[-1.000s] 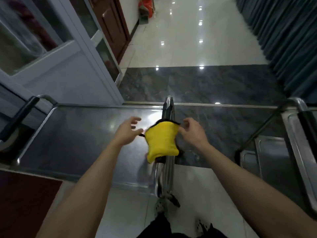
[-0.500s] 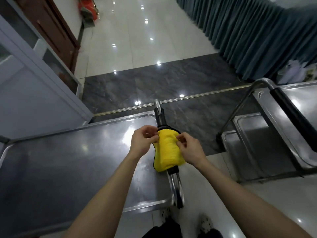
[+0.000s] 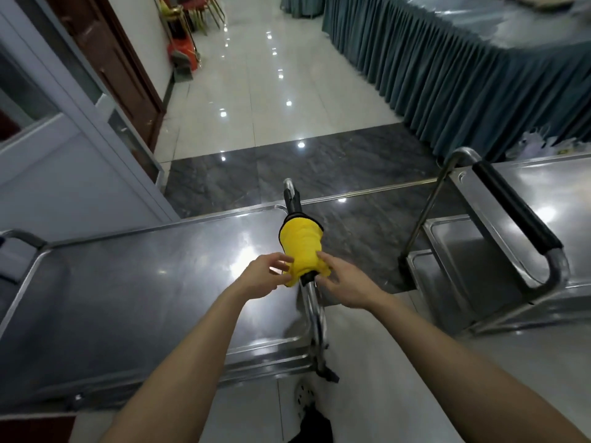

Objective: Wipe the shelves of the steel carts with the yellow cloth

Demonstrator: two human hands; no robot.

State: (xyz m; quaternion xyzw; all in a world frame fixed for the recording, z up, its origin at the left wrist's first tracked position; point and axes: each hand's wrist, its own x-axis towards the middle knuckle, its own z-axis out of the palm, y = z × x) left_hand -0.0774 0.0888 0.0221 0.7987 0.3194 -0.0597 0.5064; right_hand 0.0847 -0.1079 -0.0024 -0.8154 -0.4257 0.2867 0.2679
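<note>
- While both forearms reach forward in the head view, the yellow cloth [image 3: 302, 249] is draped over the black grip of a steel cart handle [image 3: 315, 318], which runs from near the viewer toward the dark floor strip.
- The left hand [image 3: 262, 278] is at the lower left edge of the cloth, its fingers partly curled and touching the fabric; whether they really pinch it I cannot tell, because of motion blur.
- The right hand [image 3: 343, 284] is at the lower right edge of the cloth, fingers spread and loose, with the tips touching the fabric.
- The two hands are apart, one on each side of the handle.
- The top shelf of the left steel cart [image 3: 134, 295] lies just left of the handle, flat and shining with light reflections.
- A second steel cart [image 3: 473, 254] stands to the right, well apart from the cloth, with a black-covered handle [image 3: 515, 209] and a lower shelf visible under it.
- A blue pleated skirt [image 3: 463, 78] hangs along the right side of the tiled floor.
</note>
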